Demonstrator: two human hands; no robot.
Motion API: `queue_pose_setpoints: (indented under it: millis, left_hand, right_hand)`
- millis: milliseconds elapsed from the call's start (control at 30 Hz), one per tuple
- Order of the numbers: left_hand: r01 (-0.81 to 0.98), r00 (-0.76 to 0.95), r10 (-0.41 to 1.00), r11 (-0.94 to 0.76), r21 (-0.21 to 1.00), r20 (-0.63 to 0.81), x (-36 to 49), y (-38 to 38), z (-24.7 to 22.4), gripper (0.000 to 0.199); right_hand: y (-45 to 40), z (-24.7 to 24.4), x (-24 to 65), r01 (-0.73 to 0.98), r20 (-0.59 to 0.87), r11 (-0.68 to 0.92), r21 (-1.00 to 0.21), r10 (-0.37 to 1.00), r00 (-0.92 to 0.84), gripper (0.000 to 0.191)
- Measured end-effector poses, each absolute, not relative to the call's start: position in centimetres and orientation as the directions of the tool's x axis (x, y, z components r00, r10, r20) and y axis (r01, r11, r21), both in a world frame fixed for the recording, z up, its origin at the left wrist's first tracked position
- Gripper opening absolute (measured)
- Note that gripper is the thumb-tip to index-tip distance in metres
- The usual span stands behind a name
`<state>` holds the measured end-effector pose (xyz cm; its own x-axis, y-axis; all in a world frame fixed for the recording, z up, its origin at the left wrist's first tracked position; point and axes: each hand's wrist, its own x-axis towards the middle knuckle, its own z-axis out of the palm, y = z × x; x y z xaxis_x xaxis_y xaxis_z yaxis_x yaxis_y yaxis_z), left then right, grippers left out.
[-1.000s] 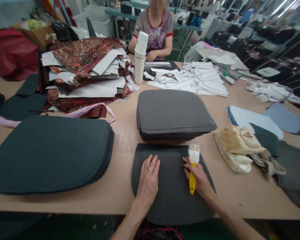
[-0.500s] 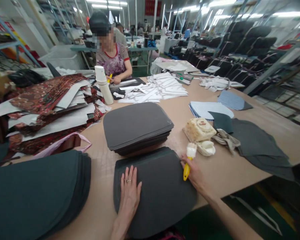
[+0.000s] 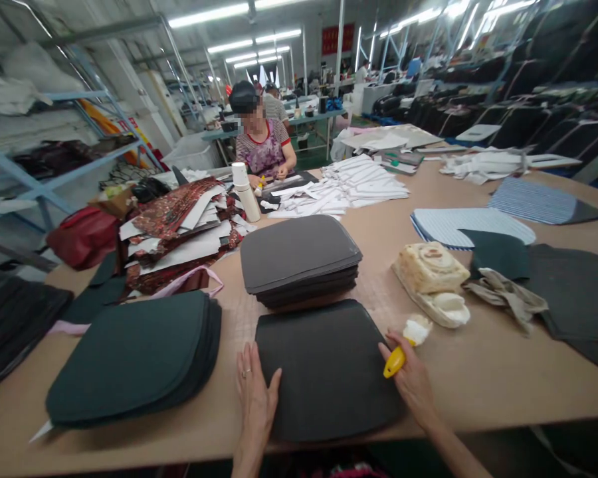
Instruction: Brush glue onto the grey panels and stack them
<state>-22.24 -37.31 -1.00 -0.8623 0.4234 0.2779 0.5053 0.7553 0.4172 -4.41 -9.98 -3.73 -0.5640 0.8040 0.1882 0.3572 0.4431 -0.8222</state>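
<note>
A stack of dark grey rounded panels lies at the table's near edge. Against its left side rests my left hand, fingers stretched out and thumb over the top panel. My right hand is at the stack's right side, closed round the yellow handle of a brush. White paste coats the bristles, which point away to the right. Just beyond the brush stands a block-shaped tub crusted with cream-coloured paste. Another grey panel stack sits directly behind the near one.
Dark green panels are piled at left, patterned fabric pieces behind them. A white bottle stands near white strips. A crumpled rag and striped pieces lie at right. A co-worker works across the table.
My left hand has slid from the top panel to the stack's left edge. The brush in my right hand has tilted, its bristles now pointing further right. The camera view has shifted left.
</note>
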Motion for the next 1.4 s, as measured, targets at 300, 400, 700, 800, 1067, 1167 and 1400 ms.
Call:
queue_pose_setpoints:
  millis: [300, 400, 700, 800, 1067, 1167, 1400]
  left_hand:
    - [0.639, -0.747, 0.653, 0.653, 0.408, 0.124, -15.7, -32.2, -0.4, 0.055]
    - [0.615, -0.772, 0.610, 0.649, 0.448, 0.177, -16.0, -33.1, -0.1, 0.050]
    - [0.359, -0.887, 0.188, 0.856, 0.373, 0.421, -29.3, -46.5, 11.0, 0.033]
    - [0.354, -0.906, 0.213, 0.854, 0.381, 0.366, -31.9, -49.7, 10.3, 0.020]
    - [0.412, -0.910, 0.306, 0.758, 0.506, 0.281, -34.6, -52.1, 9.0, 0.024]
    - [0.404, -0.915, 0.298, 0.708, 0.580, 0.273, -36.2, -52.9, 9.1, 0.023]
    - [0.373, -0.927, 0.195, 0.555, 0.744, 0.320, -34.8, -51.8, 11.6, 0.032]
  right_hand:
    - [-12.2, -6.2, -8.7, -0.007, 0.579, 0.827, -0.563, 0.388, -0.717, 0.027]
    - [-12.4, -9.0, -10.1, -0.016, 0.564, 0.864, -0.503, 0.314, -0.764, 0.032]
    - [-12.0, -8.7, -9.9, 0.039, 0.500, 0.778, -0.627, 0.440, -0.746, 0.029]
    - [-12.3, -7.7, -10.2, 0.056, 0.484, 0.746, -0.663, 0.485, -0.728, 0.029]
    - [-12.8, -6.8, -11.0, 0.102, 0.527, 0.762, -0.640, 0.531, -0.663, 0.029]
    - [-12.5, -6.1, -11.0, 0.123, 0.483, 0.754, -0.645, 0.527, -0.700, 0.039]
    - [-19.5, 1.5, -13.4, 0.172, 0.365, 0.618, -0.767, 0.640, -0.676, 0.039]
